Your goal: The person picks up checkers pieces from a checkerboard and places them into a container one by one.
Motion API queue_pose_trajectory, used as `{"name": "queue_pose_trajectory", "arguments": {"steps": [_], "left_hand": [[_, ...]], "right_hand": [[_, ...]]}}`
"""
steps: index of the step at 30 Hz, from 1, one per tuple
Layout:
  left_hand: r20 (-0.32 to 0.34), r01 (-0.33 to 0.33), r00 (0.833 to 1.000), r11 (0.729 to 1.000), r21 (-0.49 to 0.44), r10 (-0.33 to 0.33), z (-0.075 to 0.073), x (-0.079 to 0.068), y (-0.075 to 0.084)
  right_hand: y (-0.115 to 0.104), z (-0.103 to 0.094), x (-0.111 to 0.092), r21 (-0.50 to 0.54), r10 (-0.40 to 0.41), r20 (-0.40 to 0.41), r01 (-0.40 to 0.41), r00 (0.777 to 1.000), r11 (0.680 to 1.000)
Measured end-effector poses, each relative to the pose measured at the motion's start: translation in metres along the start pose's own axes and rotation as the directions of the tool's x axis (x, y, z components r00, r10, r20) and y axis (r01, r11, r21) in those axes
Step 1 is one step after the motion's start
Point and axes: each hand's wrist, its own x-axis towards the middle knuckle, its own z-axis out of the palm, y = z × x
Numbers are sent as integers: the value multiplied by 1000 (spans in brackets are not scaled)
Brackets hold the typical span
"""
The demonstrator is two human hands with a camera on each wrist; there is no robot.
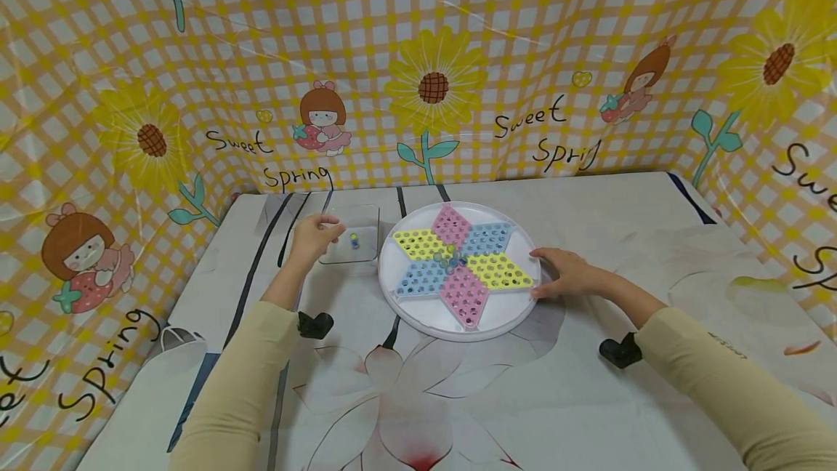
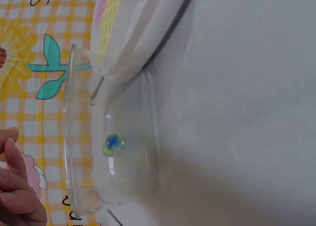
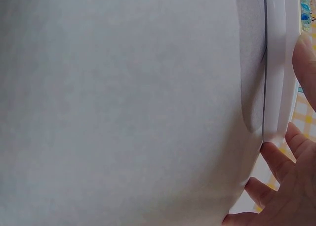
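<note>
Beige sleeves (image 1: 726,387) foremost; round board (image 1: 506,309) lies left of right grip (image 1: 570,272), touching.

The marbles (image 1: 445,262) clustered on the board (image 1: 418,313) are too small for me to count; the left wrist view crops the left hand (image 2: 20,194), its hold unclear.

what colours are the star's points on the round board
The star: pink, yellow and light blue, opposite points matching; clearest in the head view.
</note>
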Motion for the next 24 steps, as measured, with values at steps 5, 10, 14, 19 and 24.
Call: {"name": "queue_pose_trajectory", "arguments": {"steps": [5, 10, 14, 19, 24], "left_hand": [[6, -55, 998, 998, -1, 55, 6, -2, 7], [43, -135, 990, 991, -8, 135, 15, -7, 14], [61, -157, 986, 988, 4, 156, 25, -12, 21], [71, -160, 985, 987, -4, 160, 39, -14, 27], [92, -176, 980, 984, -6, 176, 54, -13, 30]], "right_hand": [[0, 1, 1, 2, 8, 4, -8, 1000, 1000], [0, 2, 1, 3, 13, 5, -13, 1000, 1000], [-1, 1, 1, 3, 12, 5, -12, 1000, 1000], [0, 0, 0, 4, 1, 3, -1, 1000, 1000], [0, 0, 0, 2, -17, -2, 17, 1000, 1000]]}}
